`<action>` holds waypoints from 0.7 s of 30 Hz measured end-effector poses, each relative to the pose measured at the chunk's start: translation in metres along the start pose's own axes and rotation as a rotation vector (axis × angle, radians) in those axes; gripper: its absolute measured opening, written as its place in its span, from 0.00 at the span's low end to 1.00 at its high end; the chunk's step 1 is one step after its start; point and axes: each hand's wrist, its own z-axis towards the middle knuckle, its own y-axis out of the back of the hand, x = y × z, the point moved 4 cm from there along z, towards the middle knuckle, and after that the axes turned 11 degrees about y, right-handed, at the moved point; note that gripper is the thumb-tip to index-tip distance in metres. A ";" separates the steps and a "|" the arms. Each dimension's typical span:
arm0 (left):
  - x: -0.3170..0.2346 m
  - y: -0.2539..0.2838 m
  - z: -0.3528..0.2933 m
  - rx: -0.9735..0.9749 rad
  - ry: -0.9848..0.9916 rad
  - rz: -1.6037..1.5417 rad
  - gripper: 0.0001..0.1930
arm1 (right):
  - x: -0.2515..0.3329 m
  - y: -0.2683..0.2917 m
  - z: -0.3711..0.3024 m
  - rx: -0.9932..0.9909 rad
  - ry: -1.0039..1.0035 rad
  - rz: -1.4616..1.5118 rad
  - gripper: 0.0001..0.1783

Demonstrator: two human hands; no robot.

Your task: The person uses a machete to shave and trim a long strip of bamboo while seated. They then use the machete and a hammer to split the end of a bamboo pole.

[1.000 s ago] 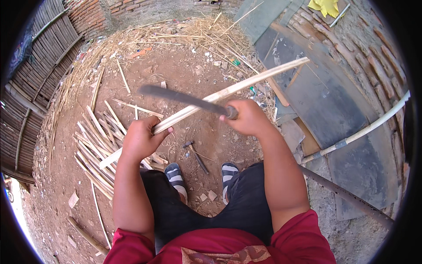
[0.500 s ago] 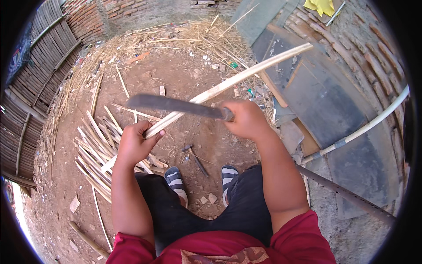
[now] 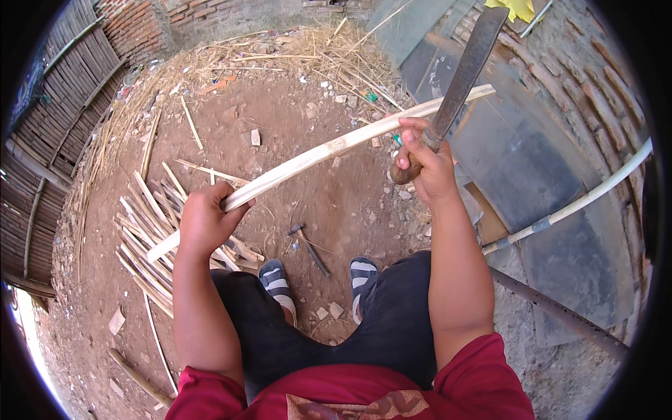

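A long pale strip of split wood slants across in front of me, its far end up to the right. My left hand is closed round its lower part, with the thumb along the near side. In my right hand is a machete, its dark broad blade pointing up and away to the right. The fingers sit loosely about its brown wooden handle. The blade crosses the strip near its far end; whether they touch I cannot tell.
Many split sticks lie heaped on the dirt at left. A hammer lies before my sandalled feet. Dark sheets and a pale pole are at right, with a dark metal bar nearer me. Straw lines the brick wall.
My right hand has swung the machete from pointing left across the strip to pointing up and right, its grip loosening. The strip's far end has dipped slightly; my left hand has shifted slightly left.
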 end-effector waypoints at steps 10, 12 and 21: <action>-0.029 -0.031 -0.007 -0.006 -0.116 0.007 0.20 | -0.007 -0.039 -0.008 -0.032 -0.094 0.062 0.20; -0.025 -0.031 -0.004 0.005 -0.082 -0.031 0.16 | -0.004 -0.029 -0.007 -0.027 -0.074 -0.175 0.19; -0.016 -0.019 0.000 0.105 0.102 -0.006 0.16 | -0.007 -0.053 -0.018 0.518 0.094 -1.094 0.18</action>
